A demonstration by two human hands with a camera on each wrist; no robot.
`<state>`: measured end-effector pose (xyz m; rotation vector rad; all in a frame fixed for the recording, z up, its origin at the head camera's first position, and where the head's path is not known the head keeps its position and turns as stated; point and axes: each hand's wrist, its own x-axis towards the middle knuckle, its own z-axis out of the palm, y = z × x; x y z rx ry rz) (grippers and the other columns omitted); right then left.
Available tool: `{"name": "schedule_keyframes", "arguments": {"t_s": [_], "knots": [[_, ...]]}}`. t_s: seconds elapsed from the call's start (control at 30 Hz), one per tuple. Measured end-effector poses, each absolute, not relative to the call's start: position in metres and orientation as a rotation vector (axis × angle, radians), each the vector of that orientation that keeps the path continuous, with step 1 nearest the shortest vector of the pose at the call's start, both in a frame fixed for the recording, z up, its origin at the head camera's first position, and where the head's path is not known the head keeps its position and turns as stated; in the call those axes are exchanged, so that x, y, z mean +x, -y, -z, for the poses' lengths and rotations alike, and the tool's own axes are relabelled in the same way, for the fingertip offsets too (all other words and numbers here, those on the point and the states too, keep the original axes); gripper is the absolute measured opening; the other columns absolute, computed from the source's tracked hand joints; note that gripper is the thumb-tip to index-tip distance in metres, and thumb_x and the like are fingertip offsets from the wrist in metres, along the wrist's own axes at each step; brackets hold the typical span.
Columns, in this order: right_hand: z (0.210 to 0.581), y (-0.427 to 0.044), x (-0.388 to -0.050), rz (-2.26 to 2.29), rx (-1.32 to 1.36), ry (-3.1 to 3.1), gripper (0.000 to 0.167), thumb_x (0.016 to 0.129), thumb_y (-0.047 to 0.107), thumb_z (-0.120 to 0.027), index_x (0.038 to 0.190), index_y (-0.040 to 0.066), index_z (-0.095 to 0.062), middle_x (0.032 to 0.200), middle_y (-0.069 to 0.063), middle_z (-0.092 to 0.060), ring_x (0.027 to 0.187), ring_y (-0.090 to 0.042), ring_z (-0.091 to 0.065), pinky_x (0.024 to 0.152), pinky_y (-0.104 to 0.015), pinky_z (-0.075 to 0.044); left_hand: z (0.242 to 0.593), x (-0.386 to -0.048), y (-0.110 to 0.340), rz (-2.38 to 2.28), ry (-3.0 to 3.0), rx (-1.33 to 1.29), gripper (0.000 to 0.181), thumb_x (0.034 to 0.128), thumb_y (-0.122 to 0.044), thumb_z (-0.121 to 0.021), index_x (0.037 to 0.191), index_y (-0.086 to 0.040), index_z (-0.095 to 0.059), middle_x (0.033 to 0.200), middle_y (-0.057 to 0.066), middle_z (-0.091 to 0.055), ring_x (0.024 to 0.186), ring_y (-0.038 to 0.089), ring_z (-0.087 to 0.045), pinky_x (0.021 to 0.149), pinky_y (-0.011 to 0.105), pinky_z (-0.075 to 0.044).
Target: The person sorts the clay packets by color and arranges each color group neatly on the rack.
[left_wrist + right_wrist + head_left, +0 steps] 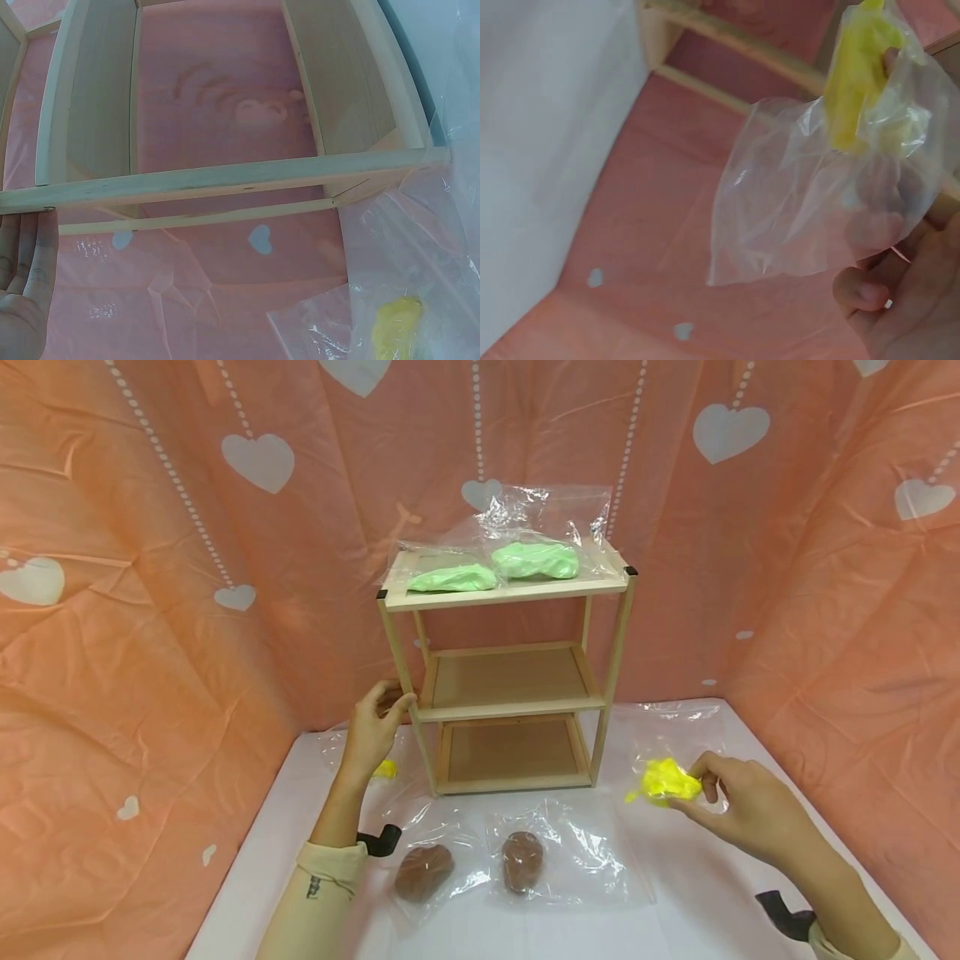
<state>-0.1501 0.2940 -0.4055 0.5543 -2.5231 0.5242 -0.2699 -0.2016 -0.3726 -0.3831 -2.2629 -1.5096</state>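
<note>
My left hand (372, 727) holds the left post of a three-tier wooden shelf (517, 708), thumb at the front and fingers behind. In the left wrist view the fingers of the left hand (26, 277) reach up to a wooden post (247, 176). Off to the right, my right hand (753, 806) pinches a clear plastic bag of yellow clay (667, 779) between thumb and fingers. The right wrist view shows the transparent bag (772, 202) hanging open-sided below the yellow lump (855, 82), partly over the right hand (915, 300).
Two bags of light green clay (536, 560) lie on the shelf's top board. In front of the shelf are two bagged brown lumps (424, 872) on the white table (262, 877). Another bagged yellow lump (386, 769) sits by the left post. A pink curtain (330, 568) with hearts hangs behind.
</note>
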Motion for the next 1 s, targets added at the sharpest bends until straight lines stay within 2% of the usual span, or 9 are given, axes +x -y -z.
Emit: {"name": "schedule_keyframes", "arguments": {"t_s": [0.37, 0.6, 0.7, 0.83, 0.9, 1.0], "knots": [[0.397, -0.264, -0.131, -0.48, 0.599, 2.487, 0.05, 0.066, 0.033, -0.102, 0.088, 0.031, -0.058, 0.074, 0.024, -0.041, 0.068, -0.004, -0.037, 0.057, -0.022, -0.03, 0.373, -0.27, 0.201, 1.529, 2.262, -0.355, 0.027, 0.1057, -0.016, -0.071, 0.127, 0.002, -0.07, 0.121, 0.024, -0.074, 0.121, 0.038, -0.07, 0.108, 0.053, -0.055], [0.396, -0.242, -0.124, -0.493, 0.66, 2.431, 0.048, 0.071, 0.044, -0.099, 0.086, 0.032, -0.056, 0.075, 0.026, -0.041, 0.071, -0.003, -0.038, 0.057, -0.02, -0.032, 0.372, -0.27, 0.2, 1.536, 2.261, -0.354, 0.027, 0.106, -0.016, -0.07, 0.127, 0.001, -0.07, 0.121, 0.025, -0.074, 0.121, 0.039, -0.07, 0.108, 0.052, -0.055], [0.393, -0.233, -0.121, -0.521, 0.686, 2.377, 0.045, 0.085, 0.063, -0.086, 0.085, 0.03, -0.055, 0.075, 0.025, -0.042, 0.07, -0.002, -0.038, 0.056, -0.02, -0.032, 0.373, -0.271, 0.201, 1.53, 2.257, -0.354, 0.027, 0.1056, -0.015, -0.071, 0.127, 0.002, -0.07, 0.12, 0.025, -0.074, 0.12, 0.038, -0.07, 0.107, 0.053, -0.055], [0.389, -0.22, -0.117, -0.554, 0.725, 2.289, 0.052, 0.097, 0.079, -0.052, 0.086, 0.028, -0.057, 0.075, 0.023, -0.042, 0.072, -0.002, -0.038, 0.058, -0.017, -0.03, 0.374, -0.272, 0.201, 1.523, 2.253, -0.36, 0.026, 0.105, -0.014, -0.071, 0.126, 0.002, -0.07, 0.119, 0.024, -0.074, 0.119, 0.038, -0.071, 0.106, 0.053, -0.056], [0.386, -0.215, -0.116, -0.568, 0.753, 2.238, 0.052, 0.098, 0.078, -0.049, 0.086, 0.028, -0.059, 0.076, 0.023, -0.043, 0.074, -0.003, -0.039, 0.062, -0.017, -0.031, 0.374, -0.272, 0.202, 1.526, 2.255, -0.364, 0.026, 0.1051, -0.013, -0.071, 0.126, 0.002, -0.07, 0.119, 0.024, -0.074, 0.119, 0.037, -0.071, 0.106, 0.053, -0.056], [0.381, -0.207, -0.113, -0.59, 0.806, 2.18, 0.05, 0.1, 0.074, -0.054, 0.087, 0.027, -0.062, 0.077, 0.021, -0.046, 0.076, -0.003, -0.042, 0.07, -0.018, -0.033, 0.374, -0.271, 0.203, 1.527, 2.265, -0.369, 0.027, 0.1058, -0.014, -0.07, 0.127, 0.002, -0.069, 0.12, 0.024, -0.074, 0.12, 0.038, -0.07, 0.107, 0.053, -0.056]]}}
